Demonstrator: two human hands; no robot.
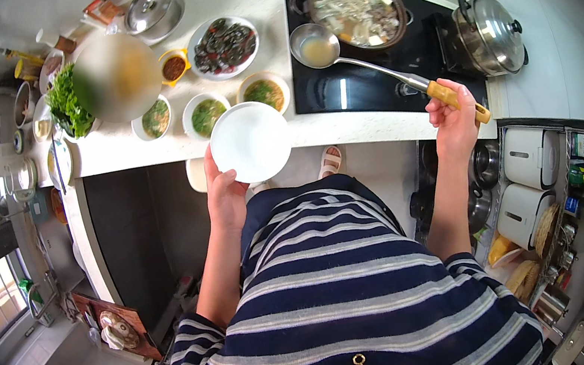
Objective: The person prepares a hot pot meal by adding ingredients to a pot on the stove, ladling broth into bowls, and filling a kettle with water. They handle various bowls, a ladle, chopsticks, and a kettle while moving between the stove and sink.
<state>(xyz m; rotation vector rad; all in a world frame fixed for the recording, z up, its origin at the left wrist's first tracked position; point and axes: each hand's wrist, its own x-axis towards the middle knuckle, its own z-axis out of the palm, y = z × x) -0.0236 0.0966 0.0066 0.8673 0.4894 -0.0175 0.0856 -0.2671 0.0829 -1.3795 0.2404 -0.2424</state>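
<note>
My left hand (pixel 225 192) grips the rim of a white bowl (pixel 250 142), thumb on its near edge, just in front of the counter. What the bowl holds, if anything, I cannot make out. In my right hand (pixel 455 119) is the wooden handle of a metal ladle (pixel 315 47). Some cloudy broth lies in the ladle's cup, which hangs over the black cooktop beside a wide pot (pixel 355 10) of soup with pale chunks. Behind the white bowl stand small bowls with broth and chopped greens, among them a right one (pixel 264 94), a middle one (pixel 208 116) and a left one (pixel 154 118).
A plate of dark food (pixel 223 47) and a yellow dish of red sauce (pixel 174 68) sit farther back. Leafy greens (pixel 69 102) lie at the left, next to a blurred patch. A lidded steel pot (pixel 489 36) stands right of the cooktop (pixel 360 85); another lidded pot (pixel 155 12) is at the back.
</note>
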